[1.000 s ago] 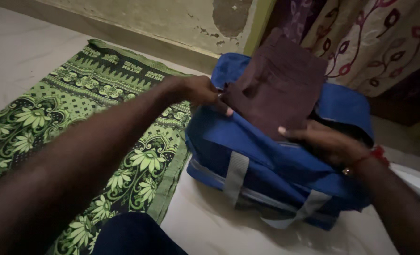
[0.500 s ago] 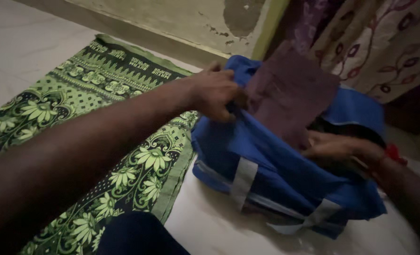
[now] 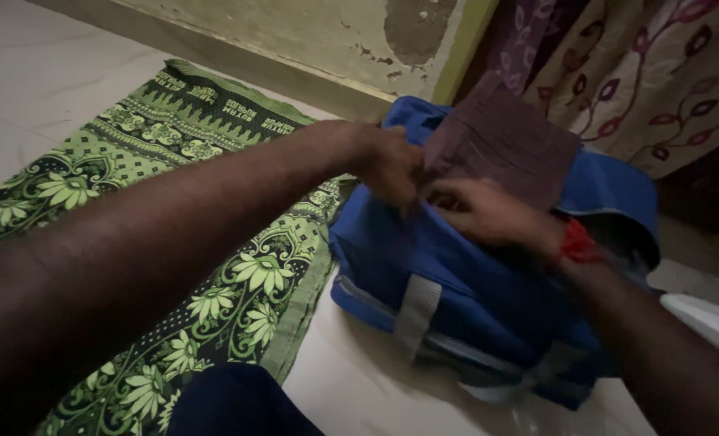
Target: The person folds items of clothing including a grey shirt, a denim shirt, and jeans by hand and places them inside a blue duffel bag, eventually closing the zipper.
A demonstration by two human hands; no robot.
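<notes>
**Two hands at the top of a blue bag**

On the pale floor (image 3: pixel 351 387) sits a blue bag (image 3: pixel 473 282), a bit right of the middle of the head view. It has grey straps (image 3: pixel 414 311) on its near side.

A folded brown cloth (image 3: pixel 501 137) sticks up out of the top of the bag. Its low end is down in the bag's opening, and its top end leans away toward the far wall (image 3: pixel 295 32). So its long side runs from near to far, tipped up. How far down it goes inside the bag is hidden by the hands.

The left hand (image 3: pixel 388 161) comes in on a long arm from the near left. The arm stretches over the green mat (image 3: pixel 157 210). The fingers are curled and squeezed onto the left edge of the brown cloth, just where it meets the blue rim of the bag.

The right hand (image 3: pixel 485 211) comes in from the near right. It has a red thread (image 3: pixel 578 242) on its wrist. This hand is bent at the wrist, with the fingers pointing left, toward the other hand. They lie curled on the low part of the brown cloth, at the bag's opening. The picture is a bit blurry there, so I cannot tell if they pinch the cloth or just press on it. The two hands are very close, almost touching.

The green mat has flower shapes and lies flat on the left. A flowered curtain (image 3: pixel 658 81) hangs at the far right, behind the bag.
</notes>
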